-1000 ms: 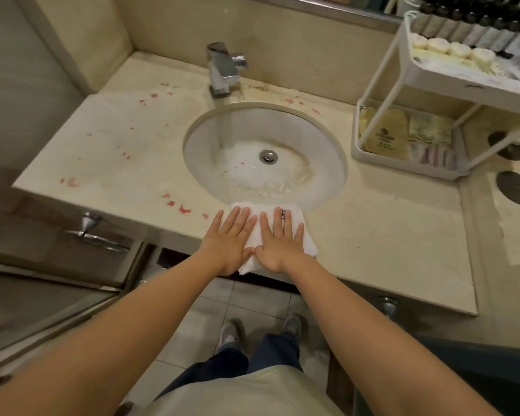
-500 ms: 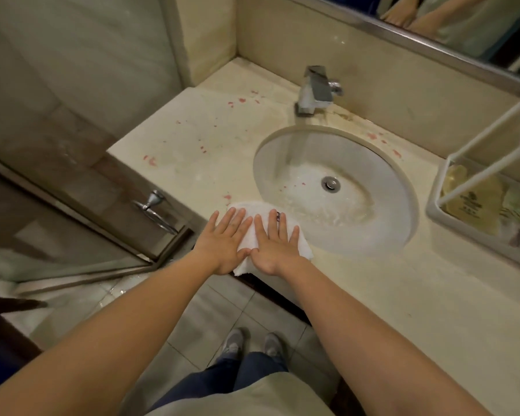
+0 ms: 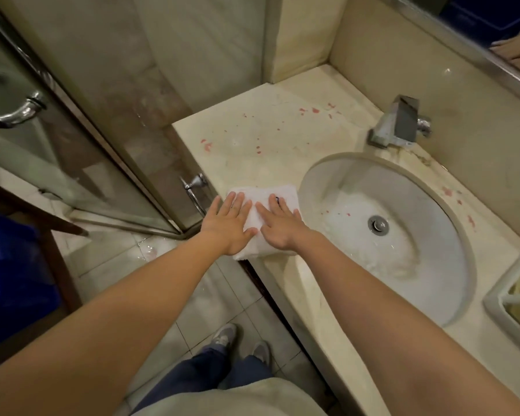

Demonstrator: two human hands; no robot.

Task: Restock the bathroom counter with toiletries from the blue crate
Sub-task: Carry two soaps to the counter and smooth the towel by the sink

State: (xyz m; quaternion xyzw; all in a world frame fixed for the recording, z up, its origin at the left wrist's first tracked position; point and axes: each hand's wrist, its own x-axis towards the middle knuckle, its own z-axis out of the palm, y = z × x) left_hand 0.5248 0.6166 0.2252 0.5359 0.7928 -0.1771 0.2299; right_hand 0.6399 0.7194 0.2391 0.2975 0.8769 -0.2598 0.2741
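Note:
A folded white towel (image 3: 282,193) lies on the beige counter (image 3: 270,127) at its front edge, just left of the sink basin (image 3: 342,187). My left hand (image 3: 230,225) and my right hand (image 3: 279,228) rest flat on the towel side by side, fingers spread, palms pressing down without gripping. The towel's near corner hangs slightly over the counter edge. A blue crate (image 3: 9,265) stands low on the left, partly behind a dark wooden frame; its contents are out of sight.
Red spots dot the counter around the steel faucet (image 3: 400,123). A white rack (image 3: 511,298) holding packets sits at the right edge. A glass shower door (image 3: 72,151) with a chrome handle stands on the left. A mirror runs above the counter.
Both hands have slid the towel leftwards along the counter's front edge, from in front of the sink to its left side. The view has swung left, bringing in the shower door and the crate.

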